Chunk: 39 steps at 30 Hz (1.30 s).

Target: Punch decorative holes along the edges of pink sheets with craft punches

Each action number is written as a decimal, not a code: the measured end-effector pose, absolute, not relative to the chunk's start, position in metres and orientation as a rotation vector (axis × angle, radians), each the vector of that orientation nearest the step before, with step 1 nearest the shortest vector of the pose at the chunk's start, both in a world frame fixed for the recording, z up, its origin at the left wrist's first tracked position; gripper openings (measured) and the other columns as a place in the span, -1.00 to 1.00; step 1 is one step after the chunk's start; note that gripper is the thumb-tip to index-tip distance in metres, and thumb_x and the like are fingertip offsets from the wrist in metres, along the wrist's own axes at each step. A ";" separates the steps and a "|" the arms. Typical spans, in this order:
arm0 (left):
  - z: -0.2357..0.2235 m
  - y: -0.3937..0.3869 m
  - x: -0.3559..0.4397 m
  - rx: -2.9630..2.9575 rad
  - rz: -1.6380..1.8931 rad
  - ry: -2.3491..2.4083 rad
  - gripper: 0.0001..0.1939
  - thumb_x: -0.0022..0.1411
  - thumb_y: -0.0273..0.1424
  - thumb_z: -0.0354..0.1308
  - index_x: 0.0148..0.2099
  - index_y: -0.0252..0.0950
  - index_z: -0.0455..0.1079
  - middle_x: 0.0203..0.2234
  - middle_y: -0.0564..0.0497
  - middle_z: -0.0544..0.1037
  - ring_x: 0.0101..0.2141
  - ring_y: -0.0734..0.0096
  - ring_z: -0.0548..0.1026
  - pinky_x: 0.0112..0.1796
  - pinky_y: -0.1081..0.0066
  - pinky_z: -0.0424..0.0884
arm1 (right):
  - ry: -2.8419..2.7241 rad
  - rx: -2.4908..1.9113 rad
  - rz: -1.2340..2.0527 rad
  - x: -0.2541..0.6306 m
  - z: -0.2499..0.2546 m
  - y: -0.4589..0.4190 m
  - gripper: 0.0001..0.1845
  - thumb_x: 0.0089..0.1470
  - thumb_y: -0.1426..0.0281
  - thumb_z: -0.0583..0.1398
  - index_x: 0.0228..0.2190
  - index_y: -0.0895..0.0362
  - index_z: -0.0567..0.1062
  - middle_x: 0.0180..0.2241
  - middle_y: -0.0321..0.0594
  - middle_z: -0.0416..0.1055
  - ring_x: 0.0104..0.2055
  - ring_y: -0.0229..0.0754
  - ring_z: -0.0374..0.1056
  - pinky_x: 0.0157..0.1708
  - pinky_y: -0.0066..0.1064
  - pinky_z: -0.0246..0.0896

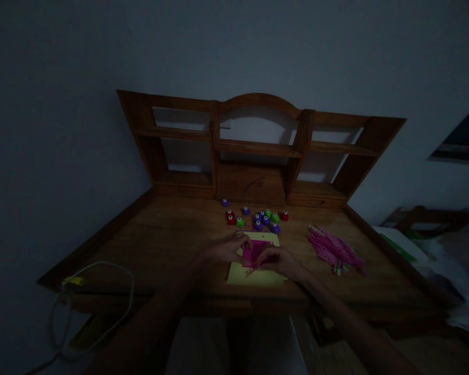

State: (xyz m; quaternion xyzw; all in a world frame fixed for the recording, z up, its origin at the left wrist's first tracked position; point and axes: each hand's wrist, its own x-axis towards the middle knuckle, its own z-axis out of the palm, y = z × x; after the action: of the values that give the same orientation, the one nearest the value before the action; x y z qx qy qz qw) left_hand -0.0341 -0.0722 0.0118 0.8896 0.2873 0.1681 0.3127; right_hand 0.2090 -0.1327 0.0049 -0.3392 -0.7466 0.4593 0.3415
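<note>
A magenta sheet of paper (249, 254) lies over pale yellow paper (254, 278) at the front of the wooden desk. My left hand (232, 248) is closed with its fingertips at the left edge of the magenta sheet. My right hand (278, 259) is curled over the sheet's right side, thumb and fingers drawn together on it. Below its fingertips is a small pale patterned piece (250, 271), too dim to make out. Several small craft punches, purple (274, 228), green (239, 222) and red (284, 215), stand just behind the paper.
A pile of pink patterned strips (334, 250) lies to the right on the desk (172, 239). A wooden shelf unit (258, 150) rises along the back. At the left front edge hangs a white cable (131, 281) with a yellow tag (75, 281). The room is dim.
</note>
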 end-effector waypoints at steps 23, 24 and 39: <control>0.008 -0.114 -0.031 2.461 0.688 0.952 -0.73 0.22 -0.38 0.19 -0.01 -0.21 0.37 -0.08 -0.03 0.43 -0.01 0.25 0.34 0.01 0.28 0.28 | -1.916 -0.890 1.236 0.217 0.013 -0.138 -0.64 -0.13 0.21 0.41 -0.28 0.13 0.60 -0.24 -0.16 0.55 -0.15 -0.10 0.45 -0.06 -0.27 0.32; 0.008 -0.122 -0.032 2.460 0.731 0.983 -0.76 0.25 -0.40 0.15 -0.01 -0.20 0.39 -0.06 -0.03 0.44 0.00 0.26 0.34 0.04 0.27 0.28 | -1.913 -0.903 1.223 0.218 0.013 -0.138 -0.65 -0.12 0.21 0.40 -0.29 0.14 0.60 -0.24 -0.16 0.55 -0.15 -0.10 0.45 -0.06 -0.26 0.32; 0.013 -0.205 -0.022 2.763 0.862 1.133 -0.59 0.37 -0.44 -0.09 0.21 -0.21 0.30 0.11 -0.06 0.44 0.15 0.24 0.32 0.22 0.02 0.14 | -1.898 -0.884 1.234 0.216 0.006 -0.138 -0.72 -0.07 0.22 0.38 -0.34 0.14 0.60 -0.30 -0.17 0.55 -0.23 -0.14 0.47 -0.14 -0.31 0.37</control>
State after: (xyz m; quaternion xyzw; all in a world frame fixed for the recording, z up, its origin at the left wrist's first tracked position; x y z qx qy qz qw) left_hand -0.0220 -0.2049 0.0134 0.8888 0.3644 0.2774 0.0168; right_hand 0.2164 -0.1376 0.0060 -0.3409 -0.7322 0.4758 0.3483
